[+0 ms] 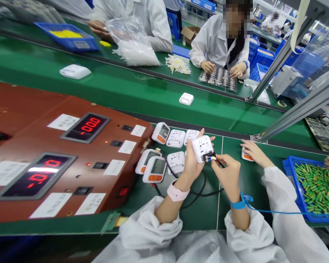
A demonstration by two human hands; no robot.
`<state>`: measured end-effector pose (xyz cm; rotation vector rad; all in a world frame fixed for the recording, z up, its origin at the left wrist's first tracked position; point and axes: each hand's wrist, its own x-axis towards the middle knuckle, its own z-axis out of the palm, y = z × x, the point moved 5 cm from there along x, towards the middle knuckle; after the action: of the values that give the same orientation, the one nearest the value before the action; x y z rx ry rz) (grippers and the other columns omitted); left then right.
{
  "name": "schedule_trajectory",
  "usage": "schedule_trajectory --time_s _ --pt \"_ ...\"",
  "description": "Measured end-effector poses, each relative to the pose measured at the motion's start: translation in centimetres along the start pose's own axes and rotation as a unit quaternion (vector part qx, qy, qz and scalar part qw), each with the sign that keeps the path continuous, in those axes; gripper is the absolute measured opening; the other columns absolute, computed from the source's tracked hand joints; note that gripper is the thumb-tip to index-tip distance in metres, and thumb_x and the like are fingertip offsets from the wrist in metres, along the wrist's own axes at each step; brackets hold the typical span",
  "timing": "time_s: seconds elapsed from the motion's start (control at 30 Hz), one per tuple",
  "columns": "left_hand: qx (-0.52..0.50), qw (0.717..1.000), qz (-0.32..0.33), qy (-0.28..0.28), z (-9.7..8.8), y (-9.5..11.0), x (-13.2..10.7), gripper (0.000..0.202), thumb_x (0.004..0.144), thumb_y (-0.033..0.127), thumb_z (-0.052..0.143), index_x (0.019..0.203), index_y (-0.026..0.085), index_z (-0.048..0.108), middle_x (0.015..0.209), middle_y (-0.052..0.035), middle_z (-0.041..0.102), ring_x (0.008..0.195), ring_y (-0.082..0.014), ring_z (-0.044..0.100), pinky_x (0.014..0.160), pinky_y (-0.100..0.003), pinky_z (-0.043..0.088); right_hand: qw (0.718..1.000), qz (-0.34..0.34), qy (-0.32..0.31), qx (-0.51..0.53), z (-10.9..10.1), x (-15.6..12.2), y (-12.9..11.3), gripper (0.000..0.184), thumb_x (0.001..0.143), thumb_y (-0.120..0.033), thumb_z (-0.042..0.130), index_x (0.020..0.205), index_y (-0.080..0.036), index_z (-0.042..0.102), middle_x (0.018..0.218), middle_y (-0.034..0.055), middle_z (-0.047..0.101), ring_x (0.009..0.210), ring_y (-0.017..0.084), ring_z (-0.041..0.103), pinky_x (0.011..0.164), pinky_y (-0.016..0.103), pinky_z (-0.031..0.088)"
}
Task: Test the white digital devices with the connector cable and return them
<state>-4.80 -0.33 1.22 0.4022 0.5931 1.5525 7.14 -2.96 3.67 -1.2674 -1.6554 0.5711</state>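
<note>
My left hand (pixel 192 160) holds a white device (pixel 202 147) with its back up, fingers wrapped round its left side. Just to its right, my right hand (pixel 227 168) pinches a small plug (pixel 211 158) on a black cable (pixel 200 186) at the device's lower edge. A pink band sits on my left wrist and a blue strap with a cord on my right. Several more white devices (pixel 164 151), some with orange buttons, lie on the green bench beyond and left of my hands.
A brown tester box (pixel 57 153) with red digit displays fills the left. A co-worker's hand (pixel 254 151) at right rests on another device beside a blue bin of green parts (pixel 316 190). Beyond runs a green conveyor (pixel 126 87) carrying white units; people in white coats work across it.
</note>
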Motion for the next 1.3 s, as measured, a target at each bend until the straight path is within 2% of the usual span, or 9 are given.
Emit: schedule_trajectory --time_s 0.17,0.37,0.57,0.73,0.87,0.93,1.07,1.13,1.3 --pt "0.010 1.000 0.020 0.013 -0.2 0.0 -0.1 0.075 0.085 0.068 0.041 0.144 0.021 0.041 0.109 -0.0103 0.067 0.080 -0.0143 0.062 0.071 -0.023 0.050 1.000 0.004 -0.018 0.015 0.0 0.0 0.0 0.012 0.079 -0.025 0.061 0.083 -0.023 0.072 0.075 0.0007 0.069 0.066 0.016 0.064 0.062 0.029 0.052" --pt "0.014 0.999 0.046 0.018 0.1 0.5 -0.3 0.077 0.083 0.070 0.045 0.143 0.021 0.043 0.098 -0.0079 0.068 0.077 -0.0144 0.062 0.068 -0.023 0.051 0.997 -0.057 -0.035 0.030 0.3 -0.4 -0.7 0.020 0.086 -0.026 0.058 0.093 -0.017 0.074 0.076 0.0037 0.068 0.065 0.012 0.059 0.061 0.024 0.047" --pt "0.006 1.000 0.022 0.014 0.2 0.2 -0.3 0.072 0.084 0.067 0.043 0.140 0.022 0.046 0.090 -0.0055 0.067 0.078 -0.0146 0.063 0.079 -0.027 0.053 0.994 -0.079 -0.061 -0.035 0.9 -0.8 -0.2 0.031 0.093 -0.029 0.047 0.108 -0.018 0.072 0.086 0.0081 0.069 0.074 0.015 0.062 0.068 0.025 0.046" --pt "0.049 0.998 0.023 0.037 0.2 -0.5 -0.6 0.058 0.089 0.048 0.044 0.141 0.024 0.044 0.116 -0.0073 0.065 0.101 -0.0156 0.062 0.088 -0.025 0.050 0.989 0.014 -0.090 0.113 1.2 0.3 2.5 0.022 0.084 -0.027 0.058 0.095 -0.018 0.075 0.082 0.0049 0.070 0.072 0.014 0.063 0.068 0.025 0.049" --pt "0.119 0.992 0.002 -0.043 1.5 -2.0 -1.4 0.056 0.080 0.036 0.065 0.134 0.025 0.052 0.141 -0.0053 0.049 0.127 -0.0198 0.049 0.099 -0.026 0.045 0.933 0.148 -0.091 0.315 0.3 0.8 5.0 0.014 0.073 -0.028 0.071 0.081 -0.017 0.075 0.079 0.0022 0.071 0.072 0.015 0.065 0.072 0.028 0.055" --pt "0.153 0.985 -0.006 -0.080 2.0 -2.7 -1.7 0.055 0.075 0.035 0.073 0.126 0.021 0.058 0.135 -0.0079 0.054 0.124 -0.0216 0.051 0.099 -0.027 0.045 0.910 0.179 -0.083 0.364 -0.5 0.7 5.7 0.018 0.069 -0.031 0.076 0.079 -0.017 0.074 0.077 0.0020 0.071 0.066 0.014 0.065 0.069 0.027 0.056" --pt "0.210 0.973 -0.007 -0.095 2.3 -3.2 -1.8 0.047 0.068 0.038 0.079 0.107 0.014 0.066 0.104 -0.0097 0.068 0.096 -0.0187 0.064 0.083 -0.024 0.052 0.886 0.188 -0.116 0.408 -1.0 0.5 5.9 0.027 0.067 -0.039 0.078 0.081 -0.016 0.074 0.073 0.0026 0.070 0.061 0.014 0.065 0.067 0.028 0.057" --pt "0.218 0.973 0.010 -0.071 2.1 -2.8 -1.7 0.046 0.066 0.036 0.081 0.104 0.014 0.066 0.101 -0.0082 0.068 0.092 -0.0166 0.065 0.081 -0.023 0.052 0.891 0.178 -0.130 0.397 -1.0 0.5 5.8 0.030 0.068 -0.041 0.076 0.085 -0.016 0.073 0.079 0.0032 0.071 0.070 0.015 0.067 0.073 0.030 0.057" --pt "0.230 0.971 0.061 0.011 1.5 -2.1 -1.7 0.050 0.062 0.029 0.083 0.105 0.014 0.063 0.105 -0.0088 0.068 0.099 -0.0181 0.064 0.092 -0.028 0.050 0.951 0.098 -0.080 0.283 -1.7 0.9 5.4 0.038 0.074 -0.037 0.071 0.107 -0.018 0.064 0.107 0.0043 0.067 0.103 0.016 0.063 0.097 0.031 0.050"
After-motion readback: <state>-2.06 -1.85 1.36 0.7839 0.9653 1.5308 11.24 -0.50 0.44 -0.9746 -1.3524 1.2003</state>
